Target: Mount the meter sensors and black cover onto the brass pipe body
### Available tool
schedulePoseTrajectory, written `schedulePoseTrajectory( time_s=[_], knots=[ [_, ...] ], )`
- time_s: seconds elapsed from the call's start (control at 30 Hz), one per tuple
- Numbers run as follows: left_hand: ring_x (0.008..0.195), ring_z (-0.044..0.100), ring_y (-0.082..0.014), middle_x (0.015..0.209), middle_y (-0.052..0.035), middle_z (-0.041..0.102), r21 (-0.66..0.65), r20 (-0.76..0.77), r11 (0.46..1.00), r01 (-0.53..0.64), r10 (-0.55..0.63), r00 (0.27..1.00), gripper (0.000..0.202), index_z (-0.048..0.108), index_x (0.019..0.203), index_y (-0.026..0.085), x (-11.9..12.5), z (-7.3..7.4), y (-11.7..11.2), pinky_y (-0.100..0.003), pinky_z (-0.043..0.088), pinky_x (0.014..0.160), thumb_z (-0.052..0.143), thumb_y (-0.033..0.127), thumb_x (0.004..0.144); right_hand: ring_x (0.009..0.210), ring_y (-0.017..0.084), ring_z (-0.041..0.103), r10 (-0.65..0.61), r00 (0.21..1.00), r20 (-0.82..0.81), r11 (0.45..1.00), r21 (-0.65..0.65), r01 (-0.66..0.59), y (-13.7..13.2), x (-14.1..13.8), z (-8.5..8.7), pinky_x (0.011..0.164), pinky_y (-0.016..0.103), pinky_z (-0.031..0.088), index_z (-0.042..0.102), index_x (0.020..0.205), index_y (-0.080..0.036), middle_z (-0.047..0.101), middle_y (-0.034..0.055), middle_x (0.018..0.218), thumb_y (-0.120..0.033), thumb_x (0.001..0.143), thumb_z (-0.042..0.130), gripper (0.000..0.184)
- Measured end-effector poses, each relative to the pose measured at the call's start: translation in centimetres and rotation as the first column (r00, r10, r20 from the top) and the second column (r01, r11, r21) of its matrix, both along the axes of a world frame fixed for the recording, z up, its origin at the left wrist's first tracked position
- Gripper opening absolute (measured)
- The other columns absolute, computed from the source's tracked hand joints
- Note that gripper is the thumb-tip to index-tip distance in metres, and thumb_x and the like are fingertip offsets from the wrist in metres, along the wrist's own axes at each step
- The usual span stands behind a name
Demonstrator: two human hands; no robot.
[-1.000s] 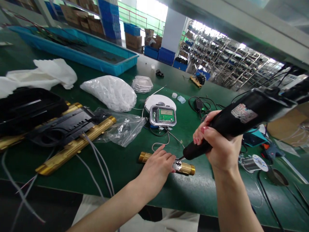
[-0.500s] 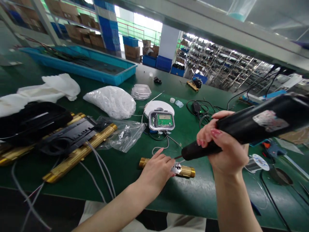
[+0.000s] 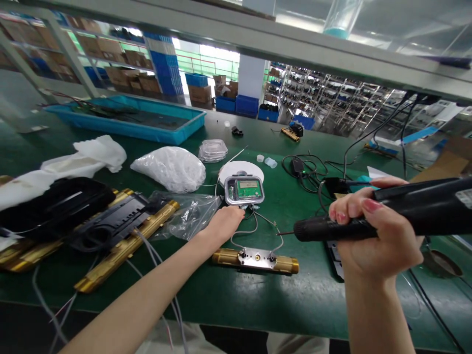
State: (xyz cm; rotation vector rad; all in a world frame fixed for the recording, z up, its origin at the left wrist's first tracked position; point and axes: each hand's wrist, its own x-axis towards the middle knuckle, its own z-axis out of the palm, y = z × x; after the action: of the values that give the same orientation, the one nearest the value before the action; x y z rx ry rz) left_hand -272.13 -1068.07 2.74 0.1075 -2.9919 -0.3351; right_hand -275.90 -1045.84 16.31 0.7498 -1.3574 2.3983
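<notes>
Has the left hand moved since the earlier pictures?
Yes: judged against the brass pipe, the left hand has moved off it, forward and slightly left, toward the clear case.

Reddish-pink nail polish (image 3: 371, 205) worn on right hand (image 3: 383, 238); both forearms (image 3: 158, 285) seen bare; pale off-white clothing (image 3: 300, 343) worn on lower body, only partly shown, cut unclear.
</notes>
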Motion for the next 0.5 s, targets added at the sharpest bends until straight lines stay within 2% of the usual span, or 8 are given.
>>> schedulePoseTrajectory(
  time_s=[0.1,0.23,0.4,0.5],
  knots=[
    [0.073,0.063,-0.0236,0.08,-0.0108,0.062,-0.107,0.063,0.992,0.06,-0.053,0.997,0.018,0.064,0.081,0.01,-0.62,-0.19,-0.2,-0.034,0.051,0.07,0.048,0.008,0.09,0.037,0.009,0.043,0.012,1.0,0.004,1.0,0.019,-0.012,0.49,0.13,-0.09,0.041,0.025,0.038,0.054,0.085,-0.018,0.049,-0.0068,0.048,-0.014,0.062,0.055,0.023],
    [0.076,0.063,-0.0254,0.083,-0.0118,0.06,-0.203,0.099,0.973,0.113,-0.094,0.991,0.02,0.063,0.085,0.009,-0.68,0.32,-0.41,-0.034,0.052,0.071,0.045,0.001,0.086,0.038,0.009,0.044,0.024,1.0,-0.002,0.999,0.029,-0.024,0.7,0.26,-0.31,0.041,0.025,0.038,0.053,0.085,-0.018,0.049,-0.0066,0.049,-0.013,0.063,0.055,0.023],
    [0.078,0.063,-0.0286,0.088,-0.0141,0.059,-0.234,0.114,0.963,0.131,-0.106,0.988,0.022,0.061,0.088,0.007,-0.21,0.72,-0.03,-0.038,0.053,0.069,0.04,-0.002,0.085,0.038,0.009,0.044,0.056,0.998,-0.004,0.998,0.024,-0.056,0.44,0.23,-0.63,0.042,0.025,0.038,0.054,0.087,-0.018,0.049,-0.0066,0.05,-0.012,0.065,0.054,0.022],
    [0.084,0.062,-0.0271,0.09,-0.0148,0.059,-0.212,0.093,0.97,0.12,-0.102,0.99,0.024,0.06,0.089,0.007,0.14,0.63,-0.11,-0.037,0.052,0.074,0.037,-0.002,0.086,0.039,0.009,0.044,0.074,0.997,0.005,0.997,0.029,-0.074,0.24,0.35,-0.82,0.042,0.025,0.039,0.054,0.087,-0.019,0.05,-0.0066,0.05,-0.012,0.066,0.055,0.022]
  ],
)
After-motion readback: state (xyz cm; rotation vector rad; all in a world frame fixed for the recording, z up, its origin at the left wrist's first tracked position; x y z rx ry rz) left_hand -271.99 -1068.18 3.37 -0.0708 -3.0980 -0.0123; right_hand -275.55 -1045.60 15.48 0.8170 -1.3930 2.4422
